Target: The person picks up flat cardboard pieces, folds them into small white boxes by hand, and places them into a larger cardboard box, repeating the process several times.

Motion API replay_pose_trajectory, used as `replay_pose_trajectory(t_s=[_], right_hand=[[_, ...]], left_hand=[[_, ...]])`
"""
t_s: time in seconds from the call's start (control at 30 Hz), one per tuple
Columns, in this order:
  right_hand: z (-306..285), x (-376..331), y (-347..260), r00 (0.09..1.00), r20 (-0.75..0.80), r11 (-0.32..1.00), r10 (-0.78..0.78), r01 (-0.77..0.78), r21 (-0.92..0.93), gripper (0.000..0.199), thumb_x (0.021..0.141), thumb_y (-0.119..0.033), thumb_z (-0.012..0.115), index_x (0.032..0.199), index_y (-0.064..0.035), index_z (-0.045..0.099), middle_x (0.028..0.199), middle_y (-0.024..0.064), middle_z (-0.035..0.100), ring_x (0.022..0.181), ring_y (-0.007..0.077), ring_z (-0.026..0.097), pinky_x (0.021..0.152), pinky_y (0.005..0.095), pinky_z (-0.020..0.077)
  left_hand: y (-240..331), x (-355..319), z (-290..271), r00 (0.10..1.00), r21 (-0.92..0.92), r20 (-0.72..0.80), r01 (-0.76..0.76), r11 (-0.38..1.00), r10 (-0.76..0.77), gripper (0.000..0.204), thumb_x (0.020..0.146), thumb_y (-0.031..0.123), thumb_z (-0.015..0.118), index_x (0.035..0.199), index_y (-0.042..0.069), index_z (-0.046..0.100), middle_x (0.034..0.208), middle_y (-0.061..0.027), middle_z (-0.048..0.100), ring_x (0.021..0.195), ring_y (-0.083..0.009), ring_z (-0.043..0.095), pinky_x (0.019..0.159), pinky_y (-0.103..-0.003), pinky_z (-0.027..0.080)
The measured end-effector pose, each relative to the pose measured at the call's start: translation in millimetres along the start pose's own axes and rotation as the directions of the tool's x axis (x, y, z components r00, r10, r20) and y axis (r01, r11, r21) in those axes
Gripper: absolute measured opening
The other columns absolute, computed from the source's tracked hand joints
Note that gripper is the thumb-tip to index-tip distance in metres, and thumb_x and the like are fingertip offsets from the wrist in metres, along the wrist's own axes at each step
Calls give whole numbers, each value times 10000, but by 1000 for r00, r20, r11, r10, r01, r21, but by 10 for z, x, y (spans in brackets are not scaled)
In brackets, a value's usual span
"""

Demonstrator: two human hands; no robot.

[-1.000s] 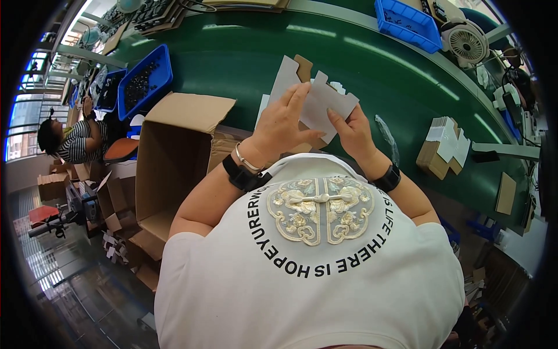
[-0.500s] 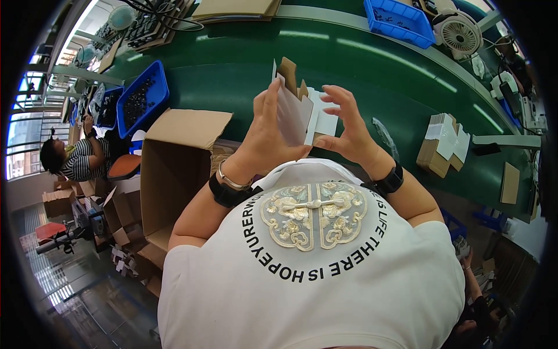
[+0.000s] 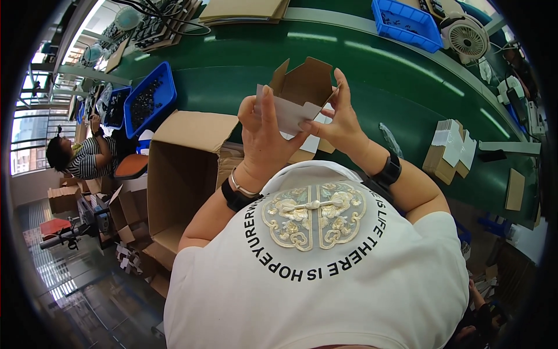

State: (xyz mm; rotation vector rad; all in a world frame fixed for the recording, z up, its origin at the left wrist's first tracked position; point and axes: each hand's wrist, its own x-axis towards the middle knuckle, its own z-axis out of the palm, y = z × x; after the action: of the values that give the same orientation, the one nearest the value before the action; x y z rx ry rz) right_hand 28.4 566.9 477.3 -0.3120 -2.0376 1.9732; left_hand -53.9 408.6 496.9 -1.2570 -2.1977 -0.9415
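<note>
I have a small carton (image 3: 311,81), white outside and brown inside, between my two hands, which stand apart at its opposite ends. It is raised above the near edge of the bench (image 3: 226,75), tilted, its brown interior open and some flaps standing up. My left hand (image 3: 261,131) grips its left end, the fingers spread against the white wall and the thumb pointing right below it. My right hand (image 3: 344,127) is clamped on the right end, thumb at the lower corner of the white wall, fingers up along the side. Under my hands, by the near edge, lie more white cartons (image 3: 312,143), partly hidden.

To the left, against the near edge, a large cardboard box (image 3: 197,128) gapes open toward me. Beyond it, toward the bench's left end, sits a blue tray (image 3: 169,93) of small black parts (image 3: 146,104). To my right, a clear plastic strip (image 3: 390,139) lies near a stack of folded cartons (image 3: 444,152) by the near edge; a brown cardboard piece (image 3: 514,189) is close to the right end. Along the far edge are cardboard sheets (image 3: 244,11), a blue basket (image 3: 410,41) and a fan (image 3: 466,39).
</note>
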Motion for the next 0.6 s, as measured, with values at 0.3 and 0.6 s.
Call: replay_pose_trajectory(t_s=[0.3,0.6], right_hand=[[-270,-98,-147,971,232,998,-63,56,35,1050,639,-175,779,1446,-89,111,1319,126,402,1262,233,375,1055,390,286],[-252,-251,-184,896,443,986,31,-101,135,810,701,-141,711,1361,-84,245,1198,79,435,1178,180,414,1034,346,291]], left_hand=[[-417,222,-549,924,-485,377,260,835,-68,1092,592,301,855,1442,98,199,1369,-172,246,1234,-327,374,991,-429,381],[-363,152,-526,724,-647,689,598,473,27,503,692,134,736,1106,67,459,1239,-116,467,1205,-256,438,995,-355,353]])
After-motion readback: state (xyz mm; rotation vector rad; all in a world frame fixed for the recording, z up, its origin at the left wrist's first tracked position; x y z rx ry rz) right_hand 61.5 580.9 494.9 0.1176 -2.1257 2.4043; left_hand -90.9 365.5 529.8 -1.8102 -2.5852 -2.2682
